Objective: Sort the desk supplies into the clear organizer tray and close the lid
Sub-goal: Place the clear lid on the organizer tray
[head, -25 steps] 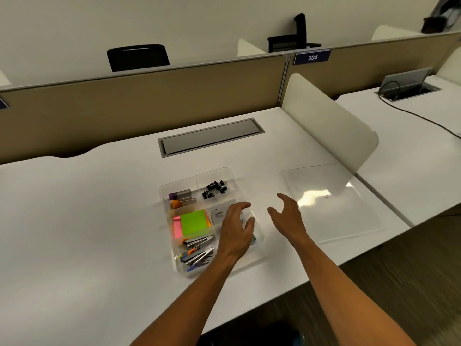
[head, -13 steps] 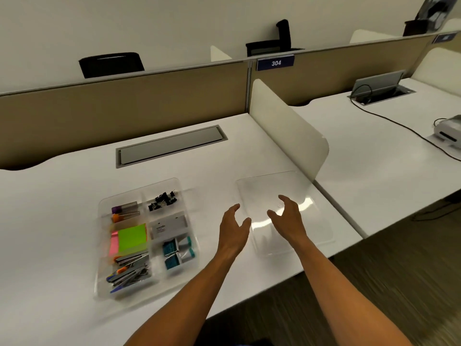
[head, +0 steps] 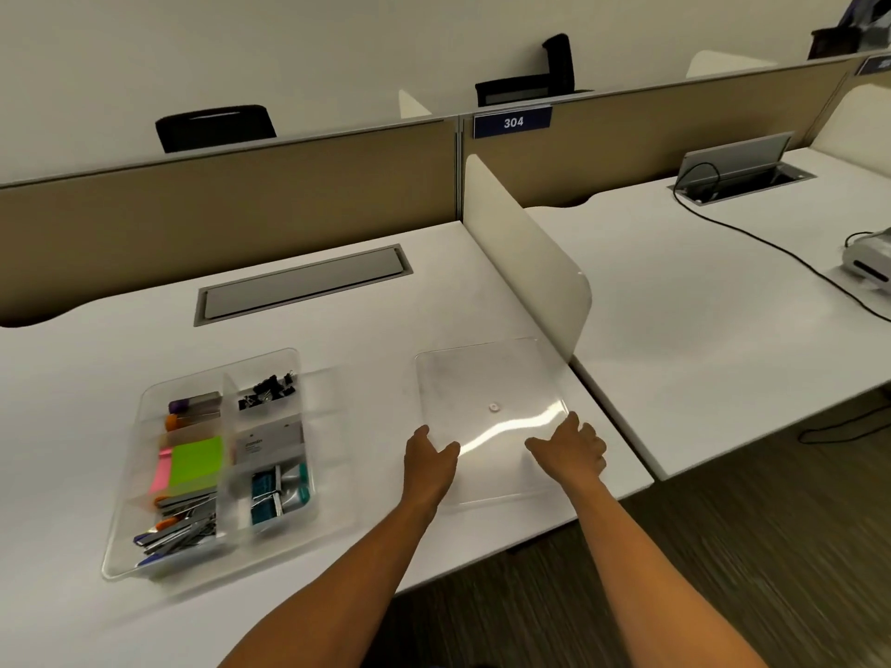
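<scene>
The clear lid (head: 487, 392) lies flat on the white desk, close to the cream divider. My left hand (head: 429, 458) is at the lid's near left edge, fingers fairly straight and thumb spread onto the lid. My right hand (head: 573, 448) is at the near right edge, thumb on top and fingers curled over the rim. The clear organizer tray (head: 123, 527) sits uncovered to the left. It holds green and pink sticky notes (head: 195, 460), black binder clips (head: 267, 390), a white box (head: 270, 443), teal staple packs (head: 270, 491) and markers and pens.
A cream divider panel (head: 525, 262) stands just behind and right of the lid. A grey cable hatch (head: 303, 284) is set into the desk (head: 72, 378) at the back. The desk's front edge runs just under my forearms. The neighbouring desk carries a cable and a device.
My view swung right, so the tray now sits further left. Both hands left the tray area, moved forward to the lid and now touch its near edges.
</scene>
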The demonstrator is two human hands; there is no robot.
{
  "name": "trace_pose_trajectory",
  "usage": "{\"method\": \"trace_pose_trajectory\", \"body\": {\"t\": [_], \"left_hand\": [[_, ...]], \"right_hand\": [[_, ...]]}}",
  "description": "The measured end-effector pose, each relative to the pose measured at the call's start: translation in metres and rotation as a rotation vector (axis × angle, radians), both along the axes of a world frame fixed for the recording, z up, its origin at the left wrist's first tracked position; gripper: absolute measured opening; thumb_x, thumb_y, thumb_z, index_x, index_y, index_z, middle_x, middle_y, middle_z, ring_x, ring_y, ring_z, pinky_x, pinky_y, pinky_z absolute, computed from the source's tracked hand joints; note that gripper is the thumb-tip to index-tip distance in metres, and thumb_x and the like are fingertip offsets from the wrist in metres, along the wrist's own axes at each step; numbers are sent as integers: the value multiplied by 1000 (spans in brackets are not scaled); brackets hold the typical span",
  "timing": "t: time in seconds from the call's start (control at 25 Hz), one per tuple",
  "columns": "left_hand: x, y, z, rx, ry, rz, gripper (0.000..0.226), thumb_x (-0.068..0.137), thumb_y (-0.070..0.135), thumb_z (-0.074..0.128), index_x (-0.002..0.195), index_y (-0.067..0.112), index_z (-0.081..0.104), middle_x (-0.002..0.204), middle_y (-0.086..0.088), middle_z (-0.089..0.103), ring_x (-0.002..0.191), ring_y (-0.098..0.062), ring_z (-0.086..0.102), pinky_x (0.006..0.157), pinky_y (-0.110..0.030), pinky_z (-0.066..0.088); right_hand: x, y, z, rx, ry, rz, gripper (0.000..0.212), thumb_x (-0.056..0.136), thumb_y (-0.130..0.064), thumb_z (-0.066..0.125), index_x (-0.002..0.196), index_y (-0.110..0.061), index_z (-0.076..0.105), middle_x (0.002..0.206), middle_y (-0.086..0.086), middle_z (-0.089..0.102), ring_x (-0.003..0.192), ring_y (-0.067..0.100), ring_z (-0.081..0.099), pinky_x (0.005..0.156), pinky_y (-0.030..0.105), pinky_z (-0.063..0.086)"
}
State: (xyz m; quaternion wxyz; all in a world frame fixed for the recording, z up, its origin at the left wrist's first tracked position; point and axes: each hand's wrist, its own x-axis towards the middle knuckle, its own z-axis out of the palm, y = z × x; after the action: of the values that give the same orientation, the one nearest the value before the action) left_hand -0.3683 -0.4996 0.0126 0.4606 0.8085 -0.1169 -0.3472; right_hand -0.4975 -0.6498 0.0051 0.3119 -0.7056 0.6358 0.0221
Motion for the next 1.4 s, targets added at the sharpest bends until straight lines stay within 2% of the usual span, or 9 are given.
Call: {"method": "trace_pose_trajectory", "body": {"t": [0.16, 0.28, 0.36, 0.44, 0.64, 0.76, 1.12, 1.32, 1.4], "left_hand": [[-1, -3, 2, 12, 38, 125, 66, 87, 30, 63, 146, 21, 34, 151, -5, 37, 136, -26, 37, 112, -44, 35], [8, -1, 4, 1, 78, 180, 62, 87, 33, 63, 143, 25, 37, 149, -6, 39, 134, -27, 39, 111, -48, 34], [14, 1, 7, 16, 81, 206, 59, 87, 34, 63, 141, 26, 40, 147, -4, 41, 133, -26, 38, 111, -47, 35], [22, 4, 11, 7, 87, 224, 57, 87, 33, 63, 140, 26, 42, 145, -4, 42, 133, -25, 38, 109, -45, 36], [41, -3, 50, -226, 63, 286, 38, 88, 22, 62, 126, 25, 57, 134, 1, 53, 116, -15, 50, 88, -26, 39], [44, -15, 93, -400, -11, 244, 28, 90, 33, 62, 118, 33, 60, 132, 7, 55, 125, -15, 49, 97, -31, 41], [65, 7, 196, -751, -228, 78, 68, 81, 59, 59, 140, 29, 44, 146, 5, 47, 134, -18, 46, 106, -49, 44], [100, 39, 206, -758, -421, 207, 37, 90, 36, 65, 124, 24, 57, 113, 11, 69, 103, -7, 67, 80, -20, 56], [119, 59, 206, -750, -443, 267, 33, 95, 28, 58, 128, 21, 56, 117, 13, 67, 106, -6, 66, 87, -27, 56]], "right_hand": [[0, -9, 1, -4, -8, -23, 47, 81, -32, 61, 119, -12, 43, 129, 12, 47, 118, 33, 43, 98, 44, 41], [-5, -18, 7, 101, -333, -91, 39, 88, -17, 48, 126, -14, 53, 124, 6, 55, 112, 29, 54, 93, 38, 46], [-5, -19, 18, 136, -538, -105, 23, 85, -8, 40, 90, -25, 55, 91, 3, 54, 78, 23, 54, 72, 35, 41], [1, -19, 36, 150, -663, -95, 19, 87, -7, 39, 83, -20, 52, 78, 7, 51, 66, 23, 49, 61, 35, 40], [32, -3, 93, 31, -897, 45, 29, 99, -13, 41, 119, -20, 60, 101, 1, 59, 77, 14, 68, 69, 35, 60], [62, 21, 128, -190, -1005, 130, 25, 102, -12, 41, 121, -18, 56, 111, 2, 58, 90, 12, 67, 82, 40, 58], [121, 116, 168, -538, -1084, 428, 43, 97, -4, 52, 139, -7, 43, 142, 9, 49, 131, 16, 49, 112, 25, 38], [152, 156, 168, -189, -1134, 721, 58, 100, -10, 54, 148, -28, 27, 150, -12, 38, 136, -2, 38, 114, 26, 36], [162, 162, 165, -241, -991, 944, 67, 98, -22, 56, 151, -33, 17, 158, -19, 21, 145, -2, 21, 120, 27, 24]]}}
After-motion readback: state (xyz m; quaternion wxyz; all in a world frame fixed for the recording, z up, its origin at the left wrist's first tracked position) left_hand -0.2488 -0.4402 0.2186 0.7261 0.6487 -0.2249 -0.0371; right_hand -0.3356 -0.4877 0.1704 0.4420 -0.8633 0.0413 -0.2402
